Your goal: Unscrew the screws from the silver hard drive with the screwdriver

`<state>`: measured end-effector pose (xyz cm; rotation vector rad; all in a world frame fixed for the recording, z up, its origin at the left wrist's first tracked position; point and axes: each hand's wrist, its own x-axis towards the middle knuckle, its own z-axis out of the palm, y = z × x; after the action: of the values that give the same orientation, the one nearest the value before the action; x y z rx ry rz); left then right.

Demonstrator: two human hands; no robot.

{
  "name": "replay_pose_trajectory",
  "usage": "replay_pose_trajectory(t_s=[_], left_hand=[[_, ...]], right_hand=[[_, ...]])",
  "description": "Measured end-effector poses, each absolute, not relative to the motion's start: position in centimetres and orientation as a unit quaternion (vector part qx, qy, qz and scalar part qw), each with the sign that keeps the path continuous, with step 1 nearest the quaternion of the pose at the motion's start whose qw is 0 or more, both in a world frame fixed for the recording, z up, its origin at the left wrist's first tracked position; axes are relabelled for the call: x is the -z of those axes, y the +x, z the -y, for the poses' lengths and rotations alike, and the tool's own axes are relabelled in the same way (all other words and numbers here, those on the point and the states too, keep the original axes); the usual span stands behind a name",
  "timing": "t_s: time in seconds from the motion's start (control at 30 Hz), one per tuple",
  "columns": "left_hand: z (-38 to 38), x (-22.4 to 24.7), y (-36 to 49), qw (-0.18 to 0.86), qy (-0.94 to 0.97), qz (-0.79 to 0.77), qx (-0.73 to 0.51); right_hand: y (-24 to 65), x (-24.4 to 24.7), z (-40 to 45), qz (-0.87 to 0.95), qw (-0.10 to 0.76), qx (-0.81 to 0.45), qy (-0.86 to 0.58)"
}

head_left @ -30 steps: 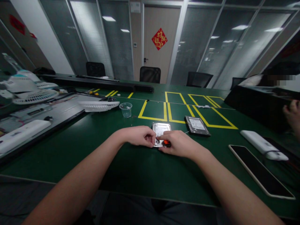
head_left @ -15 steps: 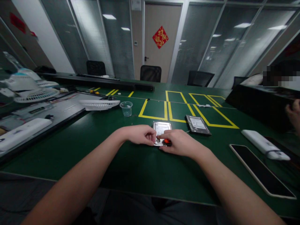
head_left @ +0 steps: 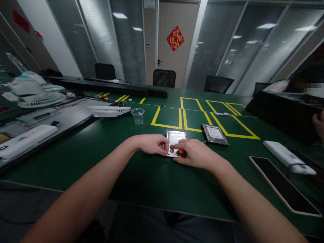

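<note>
A silver hard drive (head_left: 176, 135) lies on the green table (head_left: 152, 182) between my two hands. My left hand (head_left: 155, 144) is closed at the drive's left edge, with its fingertips on that side. My right hand (head_left: 193, 153) is closed round a tool with an orange-red handle (head_left: 181, 151), over the drive's lower right part. The rest of the tool is hidden by the fingers. To the right of my hands lies a second hard drive (head_left: 215, 134), dark-edged with a white label.
A clear plastic cup (head_left: 138, 116) and a white fan grille (head_left: 108, 110) stand behind my left hand. At the right lie a phone (head_left: 285, 185) and a white power strip (head_left: 288, 157). A person's hand (head_left: 318, 122) shows at the right edge.
The view has shifted slightly. My hands keep nearly the same pose at the drive.
</note>
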<state>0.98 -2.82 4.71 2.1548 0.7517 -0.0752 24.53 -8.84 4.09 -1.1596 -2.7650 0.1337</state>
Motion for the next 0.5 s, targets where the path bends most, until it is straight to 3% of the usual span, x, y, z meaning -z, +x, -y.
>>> replay_pose_trajectory(t_s=[0.23,0.5], left_hand=[[2.7,-4.7,0.9,0.416,0.860,-0.296,0.027],[2.5,-4.2,0.9,0.431,0.854,-0.290,0.019]], right_hand=[[24.7,-4.3,9.0,0.915,0.096,-0.048,-0.389],[24.8,-5.3,9.7,0.901,0.188,-0.028,-0.390]])
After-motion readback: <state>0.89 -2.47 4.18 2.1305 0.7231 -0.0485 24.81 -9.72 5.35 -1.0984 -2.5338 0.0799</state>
